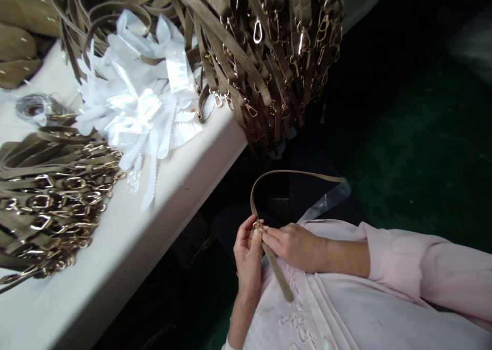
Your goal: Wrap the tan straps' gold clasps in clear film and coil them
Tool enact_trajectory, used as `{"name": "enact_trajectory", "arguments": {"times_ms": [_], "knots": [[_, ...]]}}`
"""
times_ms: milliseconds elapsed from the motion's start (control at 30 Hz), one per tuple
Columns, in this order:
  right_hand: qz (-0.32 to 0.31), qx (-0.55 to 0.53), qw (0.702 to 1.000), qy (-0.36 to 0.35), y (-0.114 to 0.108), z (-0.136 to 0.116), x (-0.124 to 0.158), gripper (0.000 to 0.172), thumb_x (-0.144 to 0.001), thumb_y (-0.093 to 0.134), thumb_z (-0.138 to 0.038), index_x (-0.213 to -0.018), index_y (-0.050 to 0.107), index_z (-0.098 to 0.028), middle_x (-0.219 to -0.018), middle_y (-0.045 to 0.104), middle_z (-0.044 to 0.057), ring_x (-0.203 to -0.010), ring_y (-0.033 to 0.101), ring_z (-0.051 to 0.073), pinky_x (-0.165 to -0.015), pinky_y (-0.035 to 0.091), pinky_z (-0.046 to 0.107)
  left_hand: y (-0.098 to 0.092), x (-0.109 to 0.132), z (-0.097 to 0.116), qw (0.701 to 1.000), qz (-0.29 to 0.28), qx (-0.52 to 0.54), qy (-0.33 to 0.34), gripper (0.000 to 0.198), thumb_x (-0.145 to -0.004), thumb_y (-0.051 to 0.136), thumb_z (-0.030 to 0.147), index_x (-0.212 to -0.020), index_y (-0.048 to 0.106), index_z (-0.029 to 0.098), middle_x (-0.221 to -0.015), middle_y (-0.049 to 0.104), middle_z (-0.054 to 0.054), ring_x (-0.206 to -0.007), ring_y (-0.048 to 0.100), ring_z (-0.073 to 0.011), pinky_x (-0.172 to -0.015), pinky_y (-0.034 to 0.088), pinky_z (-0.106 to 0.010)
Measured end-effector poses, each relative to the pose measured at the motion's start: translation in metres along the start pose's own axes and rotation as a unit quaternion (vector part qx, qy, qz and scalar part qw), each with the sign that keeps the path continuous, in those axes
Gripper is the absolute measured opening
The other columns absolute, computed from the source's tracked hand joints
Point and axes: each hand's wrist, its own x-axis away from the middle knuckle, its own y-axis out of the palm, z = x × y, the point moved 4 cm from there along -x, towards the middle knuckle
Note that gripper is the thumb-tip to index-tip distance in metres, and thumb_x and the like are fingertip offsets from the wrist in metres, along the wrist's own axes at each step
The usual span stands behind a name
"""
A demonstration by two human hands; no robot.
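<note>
Over my lap, both hands meet at a small gold buckle (258, 225) on an olive-brown strap (277, 272). My left hand (248, 252) pinches the strap at the buckle between thumb and fingers. From the other side, the fingertips of my right hand (294, 243) press together on the strap beside the buckle. One end of the strap hangs down across my shirt. Its longer part curves up and to the right, where a clear plastic strip (326, 199) is at the end.
A white table (184, 199) edge runs diagonally at left. On it lie a bundle of straps with gold hardware (54, 196), a pile of clear plastic strips (138, 99) and a coil of thin line (38, 106). More straps with clasps (261, 58) hang over the far corner.
</note>
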Motion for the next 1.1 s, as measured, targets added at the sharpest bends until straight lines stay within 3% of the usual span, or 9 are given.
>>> {"name": "enact_trajectory", "arguments": {"times_ms": [100, 200, 300, 467, 567, 700, 867, 1000, 1100], "knots": [[-0.019, -0.124, 0.992, 0.025, -0.009, 0.009, 0.000, 0.027, -0.091, 0.054, -0.013, -0.116, 0.061, -0.009, -0.090, 0.070, 0.010, -0.074, 0.067, 0.018, -0.065, 0.052, 0.026, -0.007, -0.008, 0.007, 0.999, -0.031, -0.002, -0.029, 0.037, -0.082, 0.074, 0.025, -0.116, 0.062, 0.016, -0.105, 0.069, -0.009, -0.086, 0.065, -0.0120, -0.080, 0.051, -0.021], [0.075, -0.271, 0.957, 0.075, -0.032, 0.029, -0.003, 0.022, -0.090, 0.060, -0.016, -0.111, 0.067, -0.015, -0.082, 0.068, 0.003, -0.068, 0.063, 0.012, -0.069, 0.050, 0.022, -0.007, -0.015, 0.022, 0.993, -0.109, -0.005, -0.044, 0.034, -0.082, 0.074, 0.023, -0.111, 0.062, 0.013, -0.096, 0.070, -0.008, -0.075, 0.064, -0.0106, -0.073, 0.051, -0.021], [0.151, -0.326, 0.929, 0.084, -0.051, 0.047, -0.012, 0.029, -0.090, 0.061, -0.023, -0.118, 0.065, -0.015, -0.100, 0.068, 0.008, -0.088, 0.064, 0.015, -0.082, 0.050, 0.025, 0.002, -0.015, 0.038, 0.976, -0.208, -0.046, -0.052, 0.033, -0.084, 0.072, 0.022, -0.112, 0.056, 0.015, -0.092, 0.069, -0.007, -0.073, 0.066, -0.0131, -0.072, 0.051, -0.025], [-0.078, -0.431, 0.896, 0.074, -0.036, 0.057, -0.025, 0.029, -0.089, 0.063, -0.038, -0.103, 0.073, -0.016, -0.087, 0.071, 0.004, -0.079, 0.065, 0.014, -0.072, 0.048, 0.022, 0.015, -0.008, 0.054, 0.947, -0.294, -0.086, -0.094, 0.034, -0.086, 0.070, 0.026, -0.113, 0.051, 0.018, -0.086, 0.066, -0.005, -0.071, 0.065, -0.0150, -0.067, 0.049, -0.026], [-0.097, -0.463, 0.869, 0.147, -0.023, 0.066, -0.016, 0.026, -0.086, 0.067, -0.039, -0.090, 0.076, -0.015, -0.079, 0.071, 0.002, -0.075, 0.065, 0.014, -0.068, 0.047, 0.020, 0.009, -0.005, 0.053, 0.943, -0.276, -0.151, -0.107, 0.030, -0.093, 0.058, 0.035, -0.117, 0.054, 0.017, -0.082, 0.066, -0.005, -0.060, 0.056, -0.0103, -0.056, 0.042, -0.021], [-0.027, -0.413, 0.892, 0.179, -0.015, 0.071, -0.001, 0.017, -0.086, 0.067, -0.028, -0.093, 0.077, -0.016, -0.085, 0.072, 0.004, -0.079, 0.066, 0.015, -0.072, 0.050, 0.022, -0.007, -0.006, 0.044, 0.939, -0.236, -0.222, -0.112, 0.031, -0.092, 0.059, 0.037, -0.113, 0.064, 0.015, -0.080, 0.066, -0.005, -0.069, 0.057, -0.0114, -0.064, 0.042, -0.020], [0.076, -0.345, 0.934, 0.061, -0.032, 0.044, 0.003, 0.031, -0.093, 0.058, -0.020, -0.124, 0.065, -0.018, -0.121, 0.064, 0.009, -0.109, 0.062, 0.017, -0.099, 0.049, 0.029, -0.015, -0.008, 0.043, 0.932, -0.211, -0.284, -0.083, 0.027, -0.088, 0.064, 0.035, -0.107, 0.066, 0.015, -0.075, 0.062, -0.001, -0.062, 0.050, -0.0097, -0.056, 0.037, -0.019], [0.032, -0.330, 0.940, -0.085, -0.044, 0.014, -0.007, 0.028, -0.096, 0.052, -0.020, -0.121, 0.063, -0.015, -0.123, 0.062, 0.011, -0.108, 0.062, 0.015, -0.094, 0.052, 0.024, -0.008, -0.010, 0.047, 0.921, -0.230, -0.309, -0.050, 0.021, -0.089, 0.061, 0.033, -0.099, 0.065, 0.015, -0.072, 0.062, -0.001, -0.057, 0.048, -0.0095, -0.052, 0.035, -0.019], [-0.037, -0.254, 0.960, -0.110, -0.042, 0.006, -0.012, 0.020, -0.097, 0.051, -0.020, -0.105, 0.068, -0.015, -0.107, 0.065, 0.008, -0.085, 0.065, 0.011, -0.074, 0.053, 0.019, 0.000, -0.010, 0.047, 0.916, -0.256, -0.305, -0.044, 0.017, -0.088, 0.062, 0.031, -0.091, 0.066, 0.015, -0.077, 0.066, -0.003, -0.064, 0.056, -0.0121, -0.057, 0.040, -0.020]]}}
